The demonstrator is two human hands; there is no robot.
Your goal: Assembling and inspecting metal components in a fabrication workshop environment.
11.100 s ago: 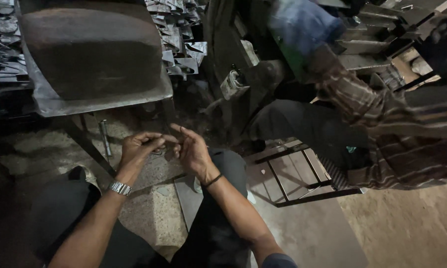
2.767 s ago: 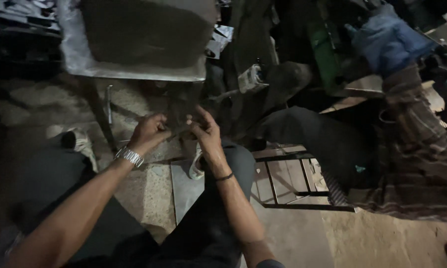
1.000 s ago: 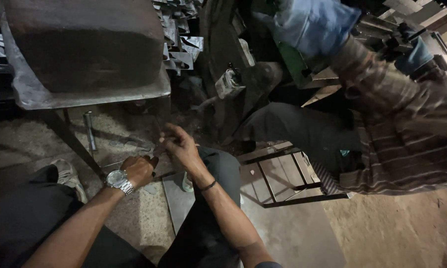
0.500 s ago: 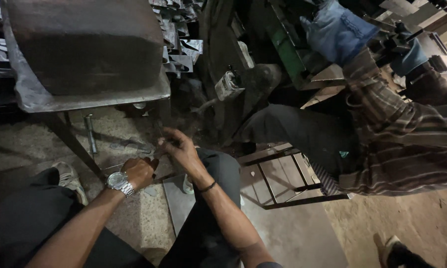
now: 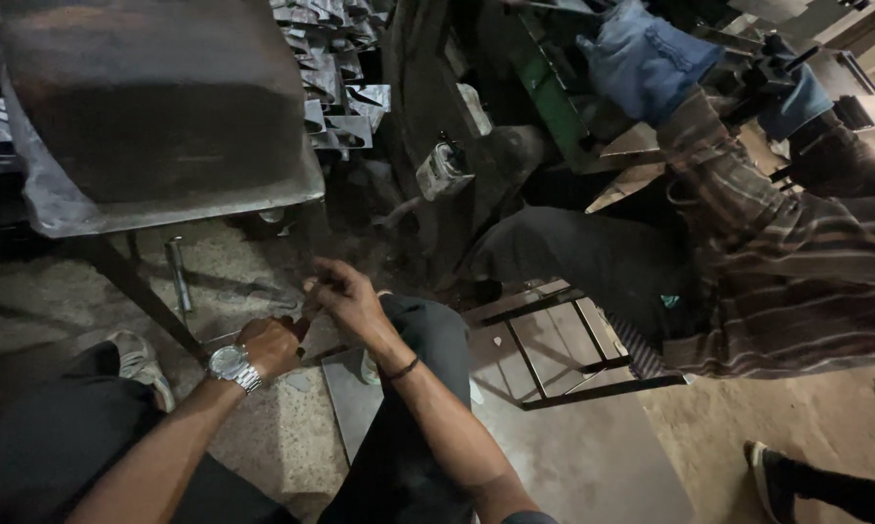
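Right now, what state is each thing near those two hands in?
Left hand: closed in a fist, silver wristwatch on its wrist.
Right hand: fingers pinched on something small; too dim to tell what.
Grey metal bolt: lying on the concrete floor, untouched.
Dark metal-frame stool: tipped at an angle beside the right knee.
Pile of dark stamped metal parts: heaped behind the big metal bin.

Upper left of the frame, the big tray [image 5: 156, 116] showed dull, rusty sheet metal, matt and grimy. On the left hand's [image 5: 270, 345] wrist, a watch [image 5: 230, 364] gleamed as polished metal. The floor [image 5: 59, 291] looked like rough, speckled stone or concrete. Lower centre, a flat plate [image 5: 573, 456] read as smooth grey metal. At right, a co-worker's striped sleeve [image 5: 796, 262] was soft woven cloth.
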